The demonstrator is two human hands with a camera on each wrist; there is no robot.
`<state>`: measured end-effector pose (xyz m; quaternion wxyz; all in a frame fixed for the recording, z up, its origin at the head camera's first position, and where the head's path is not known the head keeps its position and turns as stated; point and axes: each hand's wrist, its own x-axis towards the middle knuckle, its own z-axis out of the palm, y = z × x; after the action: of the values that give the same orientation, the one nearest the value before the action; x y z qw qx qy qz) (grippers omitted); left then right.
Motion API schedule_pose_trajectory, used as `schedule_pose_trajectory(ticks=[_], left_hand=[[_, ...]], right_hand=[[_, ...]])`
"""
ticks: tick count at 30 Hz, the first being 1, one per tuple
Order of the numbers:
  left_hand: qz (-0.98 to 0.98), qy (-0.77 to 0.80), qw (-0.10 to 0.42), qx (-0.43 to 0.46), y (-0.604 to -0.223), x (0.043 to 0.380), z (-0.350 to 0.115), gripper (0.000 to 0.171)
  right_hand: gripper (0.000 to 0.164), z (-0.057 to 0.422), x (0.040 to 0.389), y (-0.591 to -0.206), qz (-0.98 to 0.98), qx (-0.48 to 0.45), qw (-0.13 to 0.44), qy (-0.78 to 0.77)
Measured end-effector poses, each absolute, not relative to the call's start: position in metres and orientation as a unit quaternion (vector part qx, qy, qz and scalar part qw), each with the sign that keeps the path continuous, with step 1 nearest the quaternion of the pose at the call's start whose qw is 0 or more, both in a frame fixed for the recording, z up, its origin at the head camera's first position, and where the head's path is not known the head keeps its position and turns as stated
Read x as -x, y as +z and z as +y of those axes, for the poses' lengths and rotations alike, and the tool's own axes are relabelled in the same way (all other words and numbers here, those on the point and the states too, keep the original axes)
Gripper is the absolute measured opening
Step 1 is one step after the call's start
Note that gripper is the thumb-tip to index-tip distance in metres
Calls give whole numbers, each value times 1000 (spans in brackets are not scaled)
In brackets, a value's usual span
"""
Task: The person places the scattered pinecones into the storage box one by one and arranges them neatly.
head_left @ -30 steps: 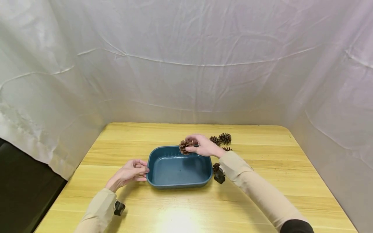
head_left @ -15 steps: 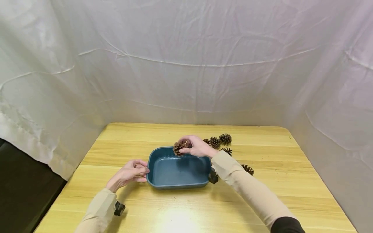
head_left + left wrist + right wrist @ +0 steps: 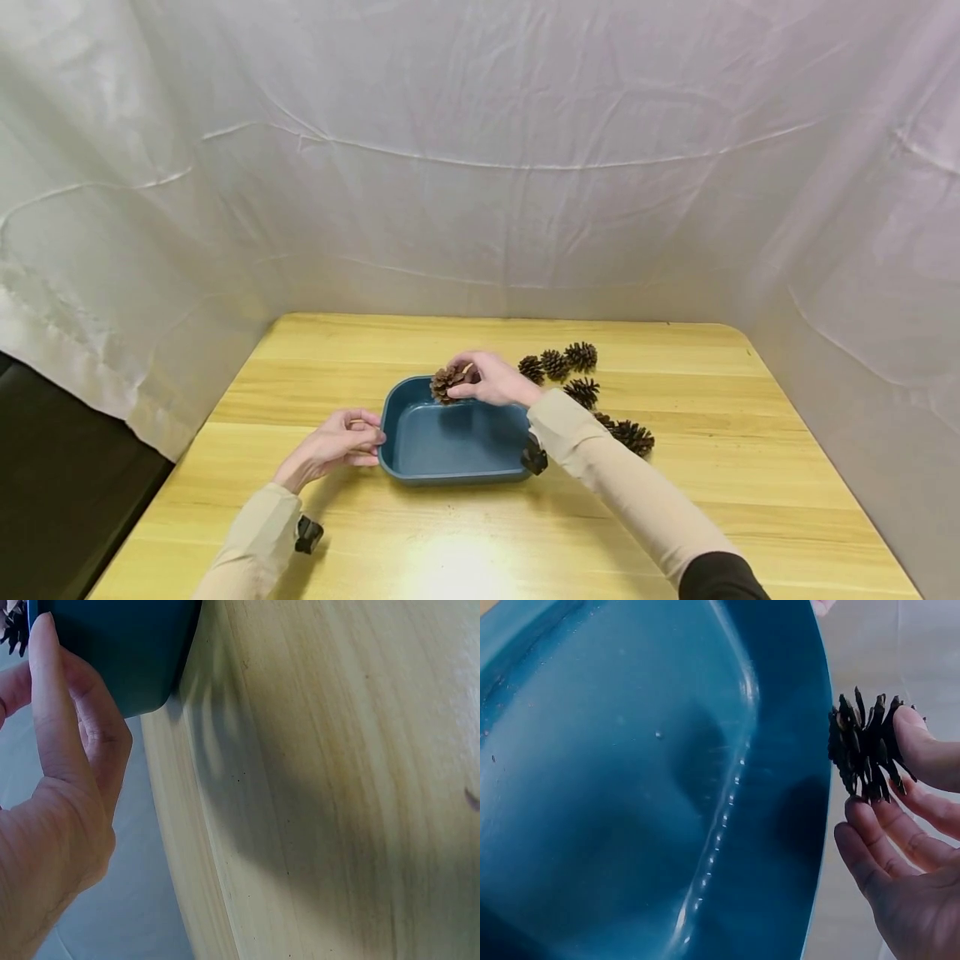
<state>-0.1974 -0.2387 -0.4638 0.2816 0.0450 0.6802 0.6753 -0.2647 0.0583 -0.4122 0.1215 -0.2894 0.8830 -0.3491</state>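
A brown pine cone [image 3: 444,386] is pinched between the thumb and fingers of my right hand [image 3: 491,382], above the far side of a dark blue plastic basin [image 3: 450,450]. The right wrist view shows this pine cone [image 3: 866,742] with its scales spread, beside the basin's rim [image 3: 826,787]. My left hand [image 3: 337,442] grips the basin's left end, with the thumb at the rim. Seen from the left wrist, the hand [image 3: 71,772] has its thumb on the edge of the basin [image 3: 124,649], and some fingers are partly hidden.
Several pine cones lie right of the basin, among them one at the back [image 3: 581,357], one in the middle [image 3: 582,392] and one by the right sleeve [image 3: 634,437]. A wooden table [image 3: 420,550] carries everything. Pale fabric [image 3: 480,167] hangs behind and beside it.
My right hand has moved left with the pine cone along the basin's far side. More pine cones show from behind the right arm. The left hand stays at the basin.
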Motion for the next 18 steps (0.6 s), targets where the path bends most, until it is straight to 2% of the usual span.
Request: schedule_pose_trajectory(ticks=[9,18], left_hand=[[684,672,281,-43,-462,196,-239,21],[688,668,281,-41,-461,197,-237,23]], right_hand=[[41,49,267,-419,865,310,138,-370],[42,40,268,-424,868,316,122,-363]])
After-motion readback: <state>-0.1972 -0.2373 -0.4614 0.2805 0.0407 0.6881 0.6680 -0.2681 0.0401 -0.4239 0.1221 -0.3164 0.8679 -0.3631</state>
